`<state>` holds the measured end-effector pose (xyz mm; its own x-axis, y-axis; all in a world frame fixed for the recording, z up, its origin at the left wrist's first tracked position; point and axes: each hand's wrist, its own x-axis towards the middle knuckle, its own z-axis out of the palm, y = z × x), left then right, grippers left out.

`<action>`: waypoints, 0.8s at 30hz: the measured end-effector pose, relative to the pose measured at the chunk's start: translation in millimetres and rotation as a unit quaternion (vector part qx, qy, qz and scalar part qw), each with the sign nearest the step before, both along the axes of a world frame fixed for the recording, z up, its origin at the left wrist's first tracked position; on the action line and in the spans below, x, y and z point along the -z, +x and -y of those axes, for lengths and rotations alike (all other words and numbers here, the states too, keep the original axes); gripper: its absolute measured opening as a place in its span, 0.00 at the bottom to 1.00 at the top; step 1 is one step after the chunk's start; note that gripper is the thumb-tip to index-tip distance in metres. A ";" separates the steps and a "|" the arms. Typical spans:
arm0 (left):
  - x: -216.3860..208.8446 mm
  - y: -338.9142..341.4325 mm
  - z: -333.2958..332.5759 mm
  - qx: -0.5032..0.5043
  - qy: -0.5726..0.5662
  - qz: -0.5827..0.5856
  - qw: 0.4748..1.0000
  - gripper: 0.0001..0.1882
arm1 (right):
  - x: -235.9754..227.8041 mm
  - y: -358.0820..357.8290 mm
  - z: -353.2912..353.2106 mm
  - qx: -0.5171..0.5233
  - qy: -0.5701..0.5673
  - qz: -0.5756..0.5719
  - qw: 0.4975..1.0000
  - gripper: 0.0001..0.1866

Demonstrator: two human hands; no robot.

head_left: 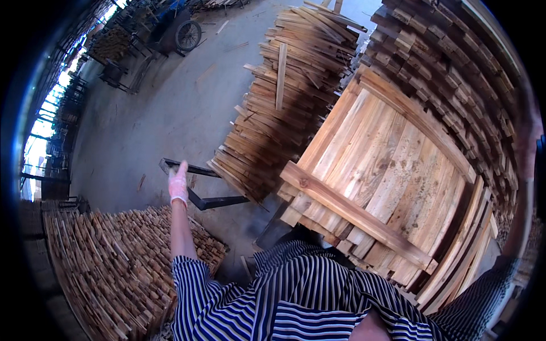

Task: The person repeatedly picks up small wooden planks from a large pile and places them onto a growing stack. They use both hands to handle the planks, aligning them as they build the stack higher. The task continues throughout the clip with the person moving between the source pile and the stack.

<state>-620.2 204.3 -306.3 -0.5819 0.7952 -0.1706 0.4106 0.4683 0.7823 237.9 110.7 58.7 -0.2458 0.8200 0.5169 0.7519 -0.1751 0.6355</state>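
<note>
My left hand (178, 186), in a pale pinkish glove, reaches out at arm's length to a dark metal frame (219, 202) low over the floor. It closes on the near-left crossbar of that frame, with one finger or the thumb pointing up. My right arm stretches along the right rim, where my right hand (530, 131) is smeared and its fingers do not show. Between my arms lies a stack of sawn planks (392, 165), with a crosswise batten (358, 213) on its near end and another on its far end.
A long pile of thin wood strips (273, 108) lies ahead, one loose strip across it. Tall stacked timber (449, 79) lines the right. Another strip stack (114, 261) stands at lower left. A wheeled cart (187, 35) is on the concrete floor (142, 119) at far left.
</note>
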 end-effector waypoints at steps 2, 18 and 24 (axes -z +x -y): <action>39.8 -17.3 4.5 -0.004 -0.072 0.023 0.997 0.52 | 27.5 -82.2 -7.8 -0.080 -0.051 0.011 0.995 0.36; 144.4 -115.8 85.7 -0.078 -0.234 0.128 0.961 0.43 | 241.8 -233.8 -67.1 0.070 -0.385 -0.378 0.839 0.41; 137.1 -160.1 71.9 -0.083 -0.196 0.008 0.977 0.42 | 243.0 -246.7 -74.3 0.032 -0.373 -0.378 0.847 0.43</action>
<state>-780.2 132.4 -443.4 -0.6913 0.5620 -0.4542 0.2929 0.7925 0.5350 -8.8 185.0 -184.2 -0.0188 0.9869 -0.1600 0.9974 0.0074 -0.0717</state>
